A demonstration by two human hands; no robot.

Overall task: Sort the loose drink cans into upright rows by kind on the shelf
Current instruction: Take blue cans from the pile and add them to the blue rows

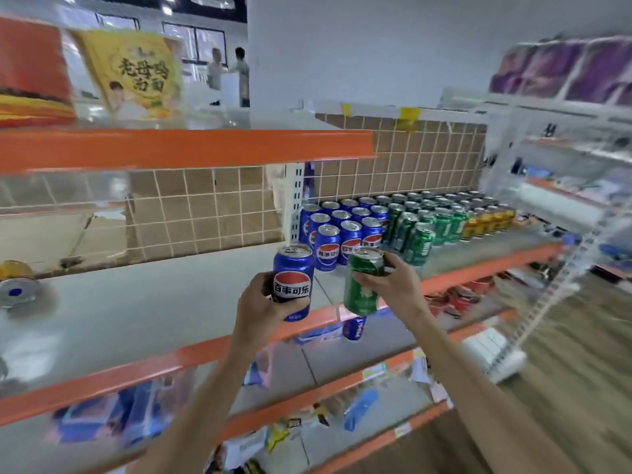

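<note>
Left hand (260, 309) grips a blue can (293, 282) upright; right hand (393, 285) clasps a green can (363, 285) from above — sorted rows (393, 220) at one o'clock on the shelf (136, 323).

Bright, even light is falling from overhead, with ceiling lamps (167, 0) glowing at the top edge. The grey shelf (136, 302) is giving off a soft sheen, and shadows are staying faint. Motion blur is smearing the left side, the lower shelves and the right rack (564, 165). The wide lens is bending the orange shelf edges (184, 145) toward the borders.
</note>
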